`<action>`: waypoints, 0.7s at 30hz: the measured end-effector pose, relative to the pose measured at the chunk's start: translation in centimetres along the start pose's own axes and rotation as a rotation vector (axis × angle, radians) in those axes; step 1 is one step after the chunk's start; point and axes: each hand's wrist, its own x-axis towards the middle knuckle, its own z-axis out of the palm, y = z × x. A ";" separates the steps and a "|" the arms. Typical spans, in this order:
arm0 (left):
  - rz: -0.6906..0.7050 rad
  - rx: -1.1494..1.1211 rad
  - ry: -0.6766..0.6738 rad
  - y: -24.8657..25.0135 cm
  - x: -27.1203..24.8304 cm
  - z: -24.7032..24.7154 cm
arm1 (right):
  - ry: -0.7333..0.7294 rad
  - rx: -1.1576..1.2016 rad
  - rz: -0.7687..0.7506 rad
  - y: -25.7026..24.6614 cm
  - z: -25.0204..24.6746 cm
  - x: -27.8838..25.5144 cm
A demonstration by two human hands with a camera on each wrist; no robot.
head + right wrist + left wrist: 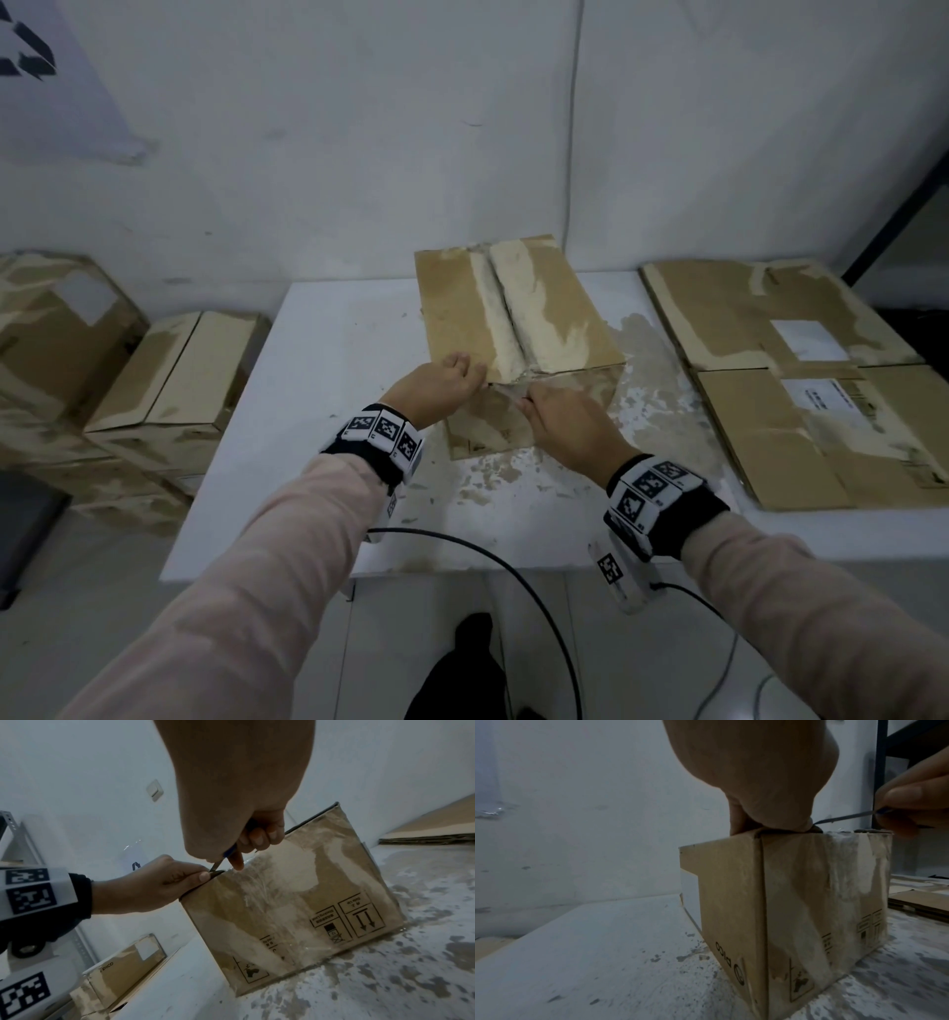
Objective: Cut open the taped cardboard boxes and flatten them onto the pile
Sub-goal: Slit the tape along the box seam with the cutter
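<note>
Both arms reach forward in pink sleeves; the left hand (445, 386) pinches the box (518, 308) top edge, while the right hand (567, 422) has its fingers curled around a thin blade (215, 866).
</note>
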 end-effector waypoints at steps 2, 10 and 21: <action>-0.001 -0.001 0.010 0.1 -0.1 -0.1 | 0.003 0.011 -0.010 -0.1 -0.2 0.1; -0.064 0.078 -0.018 0.5 0.3 0.0 | -0.020 -0.001 -0.063 0.0 -0.6 -0.6; -0.117 0.077 0.038 1.0 0.2 -0.1 | 0.017 -0.093 0.055 -0.9 -0.4 1.1</action>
